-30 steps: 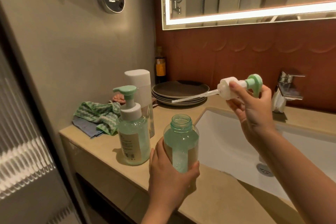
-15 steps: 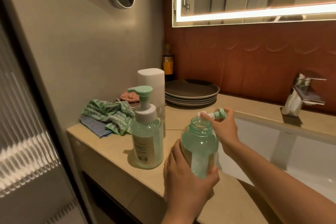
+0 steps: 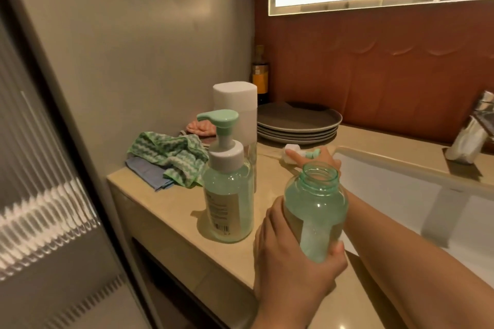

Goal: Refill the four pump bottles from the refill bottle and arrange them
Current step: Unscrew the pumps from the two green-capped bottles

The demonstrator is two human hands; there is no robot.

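Countertop [image 3: 165, 211] by sink [image 3: 401, 195]: left hand [image 3: 288, 270] grips open bottle [image 3: 318, 211], right hand [image 3: 327, 160] on pump head [image 3: 288, 147], grip unclear

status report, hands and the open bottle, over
Left hand grips uncapped bottle, upright. Right hand on pump head at counter, grip unclear. Capped pump bottle close beside, neck unobstructed.

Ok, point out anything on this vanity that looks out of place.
A stack of dinner plates sits on the counter beside the sink, odd for a bathroom. The pump head lies on its side at the right hand, off the open bottle the left hand holds. No spill shows.
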